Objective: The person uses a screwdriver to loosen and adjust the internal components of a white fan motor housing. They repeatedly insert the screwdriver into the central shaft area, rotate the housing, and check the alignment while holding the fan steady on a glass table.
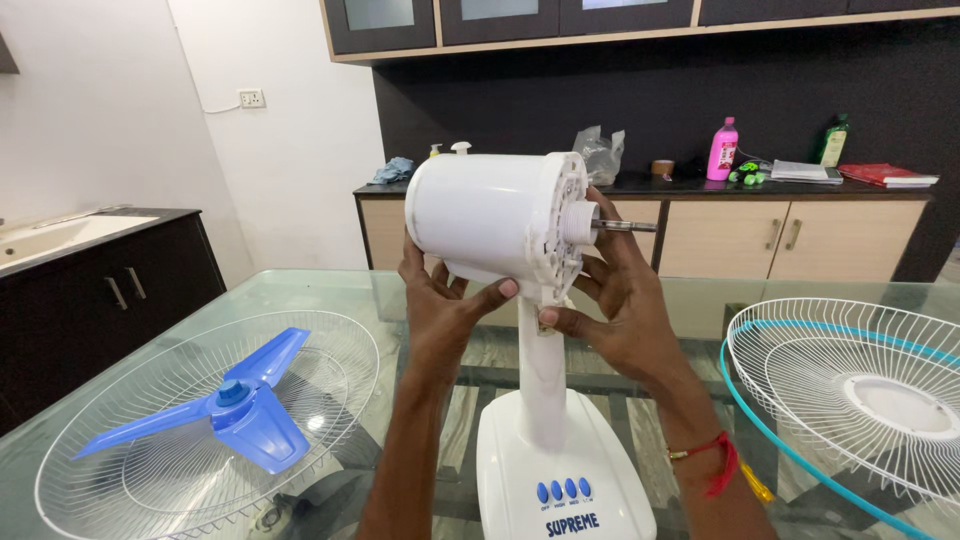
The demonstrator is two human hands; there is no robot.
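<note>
Fan motor housing (pixel 495 222) on its stand at the glass table's (pixel 330 290) near edge, left hand (pixel 440 305) and right hand (pixel 615 295) both gripping it (disassembled stage), next likely needs rear guard (pixel 850 390) over shaft (pixel 625 226).

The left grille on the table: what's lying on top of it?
A blue fan blade lies on the white grille. The grille's centre is hidden under the blade's hub.
</note>
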